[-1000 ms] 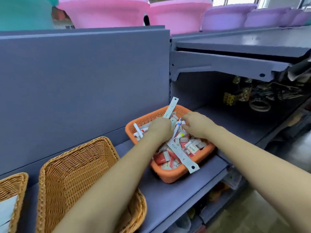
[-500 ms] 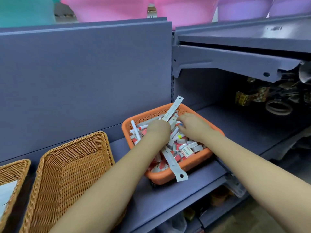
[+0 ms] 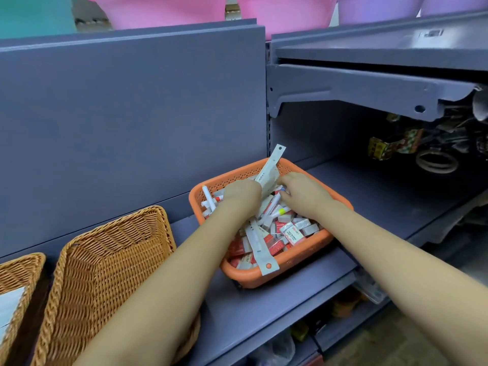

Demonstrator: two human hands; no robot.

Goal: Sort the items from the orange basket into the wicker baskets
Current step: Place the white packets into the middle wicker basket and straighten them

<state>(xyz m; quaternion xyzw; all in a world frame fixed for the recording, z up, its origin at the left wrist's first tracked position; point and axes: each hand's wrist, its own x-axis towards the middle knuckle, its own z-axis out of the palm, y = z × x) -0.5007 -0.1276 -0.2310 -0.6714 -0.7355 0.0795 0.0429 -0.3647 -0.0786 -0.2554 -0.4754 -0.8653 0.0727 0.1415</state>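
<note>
Ruler (image 3: pixel 269 172) axis: we see it tilted up toward the back wall.
Left hand (image 3: pixel 241 192): grips ruler (nearer wicker basket (image 3: pixel 105 262)).
Right hand (image 3: pixel 301 192): fingers curled in orange basket (image 3: pixel 264 276); hold unclear.

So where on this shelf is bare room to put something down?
Bare shelf lies right of the orange basket, and a strip lies between it and the wicker basket, though the left arm crosses it. The orange basket is crowded, with both hands inside.
</note>
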